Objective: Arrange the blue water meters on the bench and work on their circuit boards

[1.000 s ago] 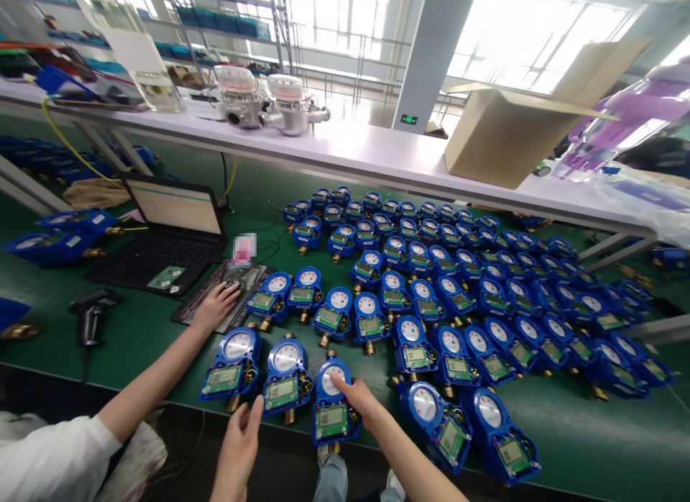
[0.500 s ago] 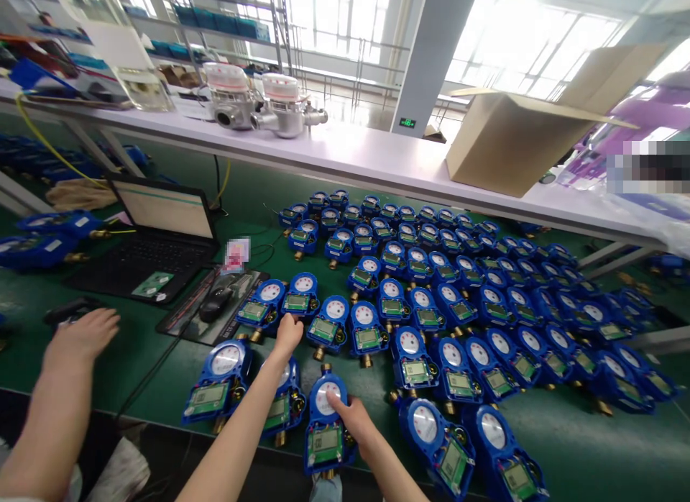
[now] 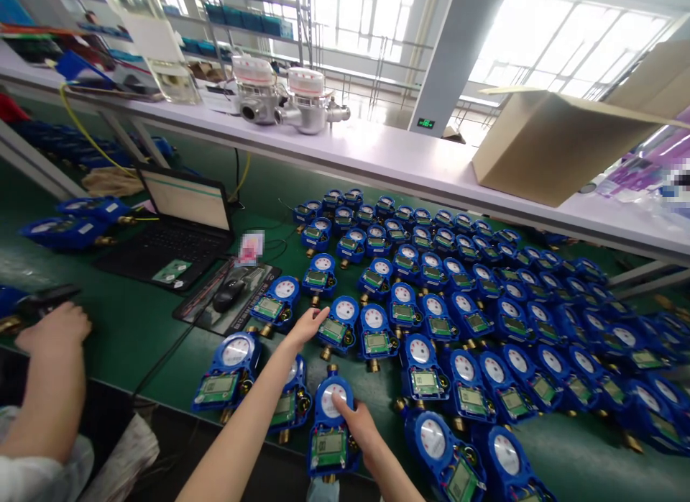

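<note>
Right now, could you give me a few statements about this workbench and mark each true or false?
1. The right hand has its thumb on the dial of a blue meter. True.
2. The laptop is closed. False: the laptop is open, its screen lit.
3. The computer mouse lies on the mouse pad. True.
4. The left hand is on the computer mouse. False: the left hand is at another blue meter, farther back.
5. The cardboard box stands on the raised shelf behind the meters. True.
</note>
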The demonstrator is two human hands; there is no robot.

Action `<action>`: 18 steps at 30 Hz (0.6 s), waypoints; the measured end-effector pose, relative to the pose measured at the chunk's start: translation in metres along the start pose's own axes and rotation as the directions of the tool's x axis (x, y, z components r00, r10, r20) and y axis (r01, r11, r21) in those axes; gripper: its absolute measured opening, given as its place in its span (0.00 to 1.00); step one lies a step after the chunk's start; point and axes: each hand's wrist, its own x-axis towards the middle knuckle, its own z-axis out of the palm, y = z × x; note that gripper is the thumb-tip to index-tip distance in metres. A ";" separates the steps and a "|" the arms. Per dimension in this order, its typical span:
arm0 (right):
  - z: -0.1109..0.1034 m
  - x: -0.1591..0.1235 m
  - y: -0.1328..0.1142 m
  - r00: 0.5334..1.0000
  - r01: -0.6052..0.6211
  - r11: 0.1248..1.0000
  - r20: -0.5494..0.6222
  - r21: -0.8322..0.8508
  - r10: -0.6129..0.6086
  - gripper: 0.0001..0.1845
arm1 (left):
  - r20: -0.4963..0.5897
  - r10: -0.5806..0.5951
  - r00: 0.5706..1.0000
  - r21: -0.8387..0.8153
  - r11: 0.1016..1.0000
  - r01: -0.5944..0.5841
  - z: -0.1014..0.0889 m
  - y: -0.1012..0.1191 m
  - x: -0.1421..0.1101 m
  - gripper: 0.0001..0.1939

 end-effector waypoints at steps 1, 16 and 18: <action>0.000 0.001 0.000 1.000 -0.004 1.000 -0.004 -0.003 0.004 0.20 | 0.044 -0.034 0.998 -0.020 0.999 0.035 0.003 -0.003 -0.004 0.17; 0.003 0.008 0.000 1.000 0.002 1.000 0.019 -0.021 -0.002 0.24 | 0.029 -0.081 0.996 -0.270 0.959 0.086 0.042 0.007 0.024 0.18; 0.005 0.007 -0.007 0.999 0.022 0.999 0.045 -0.030 -0.021 0.21 | -0.007 -0.047 0.999 -0.214 0.976 0.044 0.040 0.007 0.023 0.18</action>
